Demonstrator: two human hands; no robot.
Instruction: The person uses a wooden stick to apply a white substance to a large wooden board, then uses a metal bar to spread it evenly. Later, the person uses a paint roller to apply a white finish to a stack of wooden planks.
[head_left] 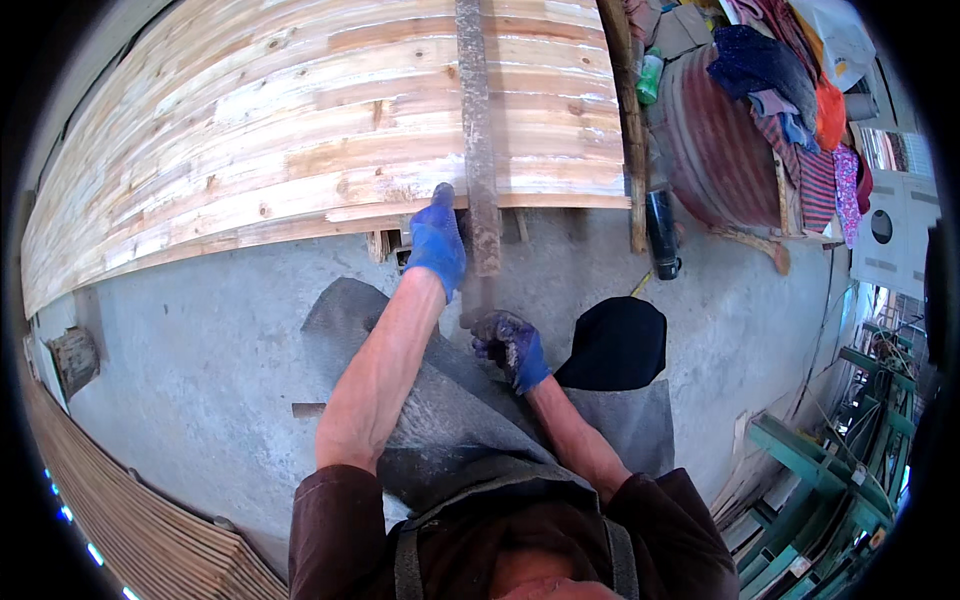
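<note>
A wide panel of pale glued wood strips (340, 110) lies before me, with a long, rusty flat metal bar (480, 130) running across it and past its near edge. My left hand (437, 240), in a blue glove, is closed at that edge just left of the bar. Its thumb rests on top of the wood, while the other fingers are mostly hidden. Lower and to the right, my right hand (512, 348) wears a blue glove with dark, soiled fingers. Those fingers are curled below the bar's end, around something blurred that I cannot make out.
A black bottle (662, 235) stands on the concrete floor right of the panel. Beyond it are a large reddish drum-like roll (710, 140), piled clothes (770, 75) and a green bottle (650, 78). Stacked boards (150, 510) lie lower left; green metal frames (820, 470) stand lower right.
</note>
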